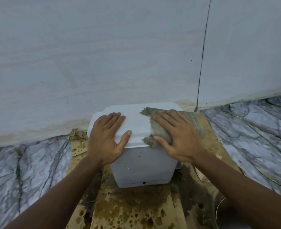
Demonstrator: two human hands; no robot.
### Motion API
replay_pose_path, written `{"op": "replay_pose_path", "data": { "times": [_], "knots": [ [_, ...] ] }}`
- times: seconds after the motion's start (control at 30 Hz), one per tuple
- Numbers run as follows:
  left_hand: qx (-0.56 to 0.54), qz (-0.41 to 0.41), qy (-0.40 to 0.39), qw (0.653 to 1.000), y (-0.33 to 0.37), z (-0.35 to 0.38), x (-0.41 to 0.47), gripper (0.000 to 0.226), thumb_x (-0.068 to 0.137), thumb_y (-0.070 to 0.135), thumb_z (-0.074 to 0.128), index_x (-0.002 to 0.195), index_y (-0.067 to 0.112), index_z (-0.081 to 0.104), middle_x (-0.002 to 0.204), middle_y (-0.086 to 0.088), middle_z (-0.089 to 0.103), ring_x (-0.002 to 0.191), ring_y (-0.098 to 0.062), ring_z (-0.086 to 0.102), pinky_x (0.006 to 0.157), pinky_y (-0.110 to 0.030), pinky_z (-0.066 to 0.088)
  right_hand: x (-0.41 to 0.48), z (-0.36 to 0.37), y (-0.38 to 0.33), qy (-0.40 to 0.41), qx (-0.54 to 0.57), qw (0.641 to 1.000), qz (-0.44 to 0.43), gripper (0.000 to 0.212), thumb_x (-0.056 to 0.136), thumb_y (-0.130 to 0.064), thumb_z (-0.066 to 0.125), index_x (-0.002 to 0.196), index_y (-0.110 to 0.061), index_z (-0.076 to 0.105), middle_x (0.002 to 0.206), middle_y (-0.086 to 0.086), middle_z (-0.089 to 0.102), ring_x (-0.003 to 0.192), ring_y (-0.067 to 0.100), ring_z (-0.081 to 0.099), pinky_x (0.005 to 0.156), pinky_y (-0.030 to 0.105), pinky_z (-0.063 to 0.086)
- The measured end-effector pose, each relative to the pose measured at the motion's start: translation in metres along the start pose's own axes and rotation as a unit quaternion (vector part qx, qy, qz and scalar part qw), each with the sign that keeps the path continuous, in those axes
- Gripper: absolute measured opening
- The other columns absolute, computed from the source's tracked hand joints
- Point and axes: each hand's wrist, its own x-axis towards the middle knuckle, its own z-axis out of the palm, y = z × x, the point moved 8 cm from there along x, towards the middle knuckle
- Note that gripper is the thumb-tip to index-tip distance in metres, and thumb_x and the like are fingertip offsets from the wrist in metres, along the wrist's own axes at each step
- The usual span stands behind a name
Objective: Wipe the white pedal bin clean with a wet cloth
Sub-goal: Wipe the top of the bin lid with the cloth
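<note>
head view: white pedal bin (pixel 143 166) on stained cardboard (pixel 133 207) against wall (pixel 103 55), lid shut. wiping lid top, likely early, front wall looks still speckled. best done with flat even pressure, overlapping strokes across lid, then down the sides, bin kept braced. right hand (pixel 177 138) spread flat, fingers apart, pressing grey wet cloth (pixel 159 128) onto right part of lid. left hand (pixel 108 138) open, palm flat on left lid edge, gripping nothing, steadying.
</note>
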Motion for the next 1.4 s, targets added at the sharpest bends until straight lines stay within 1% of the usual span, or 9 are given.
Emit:
{"op": "replay_pose_path", "data": {
  "times": [0.13,0.4,0.53,0.67,0.83,1.0,1.17,1.23,1.4],
  "knots": [
    [-0.002,-0.004,0.007,1.0,-0.003,-0.002,-0.002,0.058,0.097,0.051,0.048,0.133,0.009,0.065,0.138,-0.01,0.062,0.134,-0.027,0.052,0.117,-0.034,0.027,0.001,-0.001,-0.001,0.011,-0.018,0.996,0.087,0.067,0.097,-0.066,0.036,0.147,-0.024,0.051,0.153,0.002,0.05,0.145,0.027,0.04,0.12,0.053,0.026],
    [-0.003,0.014,0.012,1.0,-0.001,-0.002,-0.002,0.058,0.096,0.05,0.049,0.132,0.008,0.066,0.137,-0.012,0.062,0.132,-0.031,0.054,0.111,-0.048,0.039,0.003,0.004,-0.04,0.015,-0.035,0.998,-0.044,0.065,0.099,-0.059,0.042,0.152,-0.021,0.041,0.157,0.003,0.043,0.145,0.027,0.037,0.12,0.05,0.025],
    [-0.001,0.009,0.004,1.0,0.0,0.002,0.001,0.06,0.096,0.053,0.046,0.132,0.009,0.065,0.138,-0.011,0.062,0.133,-0.03,0.053,0.113,-0.046,0.036,-0.005,-0.012,0.008,0.14,0.019,0.988,0.058,0.056,0.097,-0.056,0.053,0.134,-0.015,0.064,0.136,0.005,0.064,0.131,0.026,0.055,0.112,0.047,0.04],
    [-0.003,0.01,0.012,1.0,0.0,0.001,-0.001,0.059,0.096,0.051,0.047,0.132,0.008,0.066,0.137,-0.011,0.063,0.132,-0.03,0.054,0.113,-0.047,0.037,-0.017,-0.013,0.034,0.259,0.142,0.936,0.19,0.04,0.097,-0.037,0.057,0.119,-0.006,0.072,0.125,0.008,0.07,0.123,0.024,0.061,0.108,0.045,0.047],
    [-0.005,0.005,0.016,1.0,-0.003,0.0,-0.004,0.059,0.095,0.051,0.048,0.132,0.008,0.066,0.137,-0.012,0.063,0.132,-0.031,0.054,0.113,-0.047,0.037,-0.014,-0.004,-0.001,0.187,0.056,0.953,0.231,0.051,0.102,-0.044,0.041,0.134,-0.011,0.063,0.141,0.008,0.059,0.138,0.032,0.045,0.117,0.049,0.032],
    [-0.005,0.004,0.013,1.0,0.0,0.001,-0.004,0.06,0.095,0.052,0.047,0.133,0.009,0.065,0.138,-0.011,0.062,0.134,-0.029,0.052,0.114,-0.044,0.034,-0.032,-0.003,-0.017,0.212,0.049,0.957,0.191,0.05,0.104,-0.046,0.038,0.138,-0.017,0.059,0.147,0.004,0.053,0.146,0.03,0.036,0.121,0.053,0.022],
    [-0.01,-0.008,-0.01,1.0,-0.002,0.004,-0.001,0.06,0.097,0.053,0.045,0.136,0.011,0.062,0.142,-0.01,0.059,0.138,-0.027,0.048,0.117,-0.039,0.027,-0.014,-0.006,0.038,0.235,0.189,0.869,0.393,0.045,0.1,-0.043,0.044,0.126,-0.014,0.065,0.131,0.003,0.063,0.126,0.027,0.054,0.103,0.039,0.041],
    [-0.009,-0.008,-0.003,1.0,-0.003,0.003,-0.003,0.06,0.097,0.052,0.046,0.135,0.01,0.063,0.141,-0.011,0.06,0.137,-0.028,0.049,0.117,-0.041,0.028,-0.016,-0.006,0.025,0.246,0.137,0.889,0.362,0.041,0.101,-0.038,0.046,0.126,-0.012,0.065,0.133,0.007,0.063,0.13,0.03,0.052,0.108,0.045,0.04],
    [-0.009,0.004,0.019,1.0,-0.001,-0.001,-0.004,0.058,0.096,0.049,0.05,0.133,0.007,0.065,0.138,-0.014,0.062,0.134,-0.03,0.052,0.115,-0.045,0.034,-0.025,0.02,-0.061,0.174,-0.044,0.981,0.079,0.054,0.104,-0.039,0.031,0.151,-0.017,0.045,0.161,0.008,0.037,0.153,0.03,0.025,0.122,0.062,0.011]
  ]
}}
